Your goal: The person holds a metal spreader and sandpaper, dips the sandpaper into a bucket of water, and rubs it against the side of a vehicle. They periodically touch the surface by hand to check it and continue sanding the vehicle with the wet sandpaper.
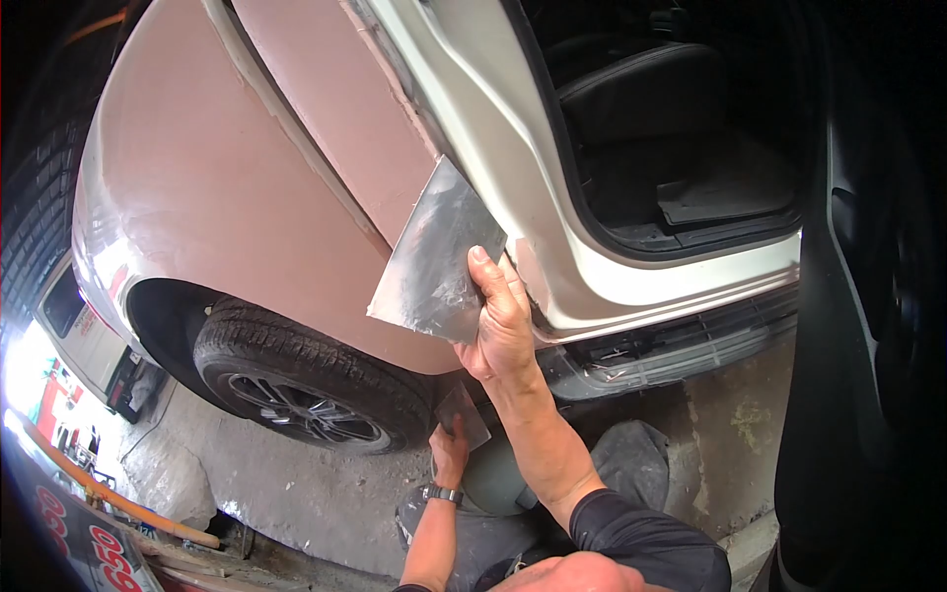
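My right hand (pixel 503 316) grips a wide, flat grey spreader (pixel 439 261), thumb on its face, which bears pale smears. The spreader is tilted in front of a pinkish, matte-coated car body panel (pixel 237 187), beside the white door frame (pixel 473 89); whether its edge touches the surface I cannot tell. Lower down, near the rear of the tyre (pixel 306 345), my left hand (pixel 451 454) is closed on a smaller flat plate (pixel 464 416) that looks like another spreader. A dark watch is on that wrist. The spreaders hide part of the surfaces behind them.
On the right, the door opening shows a dark seat (pixel 641 94) and the open door (pixel 858 296). The side step (pixel 681 350) runs below the sill. A grey rounded container (pixel 493 479) sits between my knees. Another white vehicle (pixel 84 331) and an orange bar (pixel 128 498) are at left.
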